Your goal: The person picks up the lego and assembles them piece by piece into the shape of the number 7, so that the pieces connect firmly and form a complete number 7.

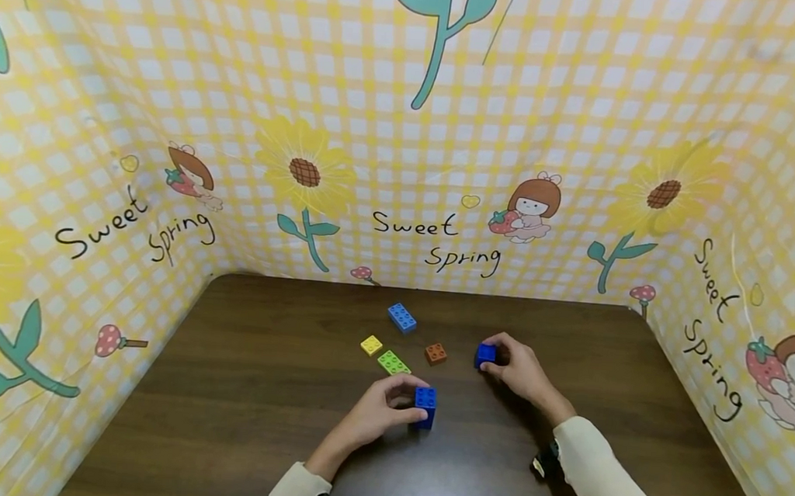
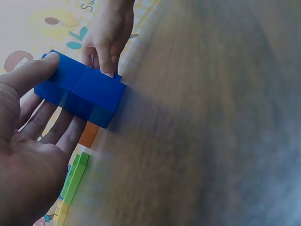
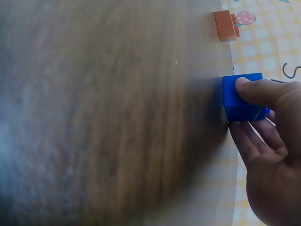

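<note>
My left hand [image 1: 372,413] grips two dark blue building bricks [image 1: 425,407] stacked one on the other, studs up; the left wrist view shows the seam between the two blue bricks [image 2: 77,89]. The thumb lies on one side, the fingers on the other. Farther back and to the right, my right hand [image 1: 522,373] pinches a single dark blue brick [image 1: 485,355]. In the right wrist view the thumb presses one face of this blue brick [image 3: 240,106], fingers behind it, and its lower face is right at the tabletop.
Between and behind the hands lie a brown-orange brick [image 1: 435,353], a lime green brick [image 1: 393,361], a small yellow brick [image 1: 371,345] and a longer light blue brick [image 1: 402,318]. A yellow checked cloth [image 1: 405,155] rises around the dark wooden table [image 1: 232,391].
</note>
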`<state>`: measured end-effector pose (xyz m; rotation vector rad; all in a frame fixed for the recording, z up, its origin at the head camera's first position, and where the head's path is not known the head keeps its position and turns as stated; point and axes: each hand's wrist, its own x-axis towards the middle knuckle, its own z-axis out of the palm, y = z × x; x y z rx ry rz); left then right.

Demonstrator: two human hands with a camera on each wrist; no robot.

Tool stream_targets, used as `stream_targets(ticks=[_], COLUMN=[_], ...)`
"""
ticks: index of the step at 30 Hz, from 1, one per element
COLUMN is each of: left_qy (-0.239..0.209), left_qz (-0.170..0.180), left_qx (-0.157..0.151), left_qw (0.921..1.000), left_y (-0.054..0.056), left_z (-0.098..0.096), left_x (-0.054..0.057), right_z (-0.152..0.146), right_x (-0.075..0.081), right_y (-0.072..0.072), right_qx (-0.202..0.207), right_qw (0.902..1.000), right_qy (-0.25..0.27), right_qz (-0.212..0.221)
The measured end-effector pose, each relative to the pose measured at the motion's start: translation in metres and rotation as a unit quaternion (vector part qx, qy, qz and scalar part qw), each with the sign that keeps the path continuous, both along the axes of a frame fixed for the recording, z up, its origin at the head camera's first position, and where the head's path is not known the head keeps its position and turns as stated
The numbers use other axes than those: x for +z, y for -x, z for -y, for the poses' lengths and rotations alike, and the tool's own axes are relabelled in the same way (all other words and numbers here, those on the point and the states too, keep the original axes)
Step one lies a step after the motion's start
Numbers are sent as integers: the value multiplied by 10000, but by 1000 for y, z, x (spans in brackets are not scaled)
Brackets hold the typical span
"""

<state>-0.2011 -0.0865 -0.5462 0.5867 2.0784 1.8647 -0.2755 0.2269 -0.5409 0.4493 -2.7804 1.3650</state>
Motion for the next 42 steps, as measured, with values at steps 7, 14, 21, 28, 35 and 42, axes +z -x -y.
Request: stream_targets(ticks=[7, 14, 21, 28, 35, 42], left_qy=[-38, 4, 190, 255, 230, 297], left_qz=[85, -44, -90, -53, -86, -165], left_qx=[-42, -98, -59, -17, 27, 56], left_qw=[9999, 9999, 9998, 9997, 9997, 9994], left_y=[1, 1, 2, 2, 3, 6], left_z=[0, -1, -1, -1, -2, -1], left_x=[-1, 0, 1, 1, 1, -1], right_z=[-1, -1, 2, 10, 19, 31], right_x=[-1, 5, 17, 35, 56, 76], right_y=[-1, -3, -7, -15, -25, -35], right_qx=[49, 46, 101, 358, 708, 940], right_qw=[10000, 10000, 9998, 9986, 9952, 9919], right_qy=[-1, 11, 51, 32, -149, -374], right_qz=[1, -56, -140, -382, -654, -768])
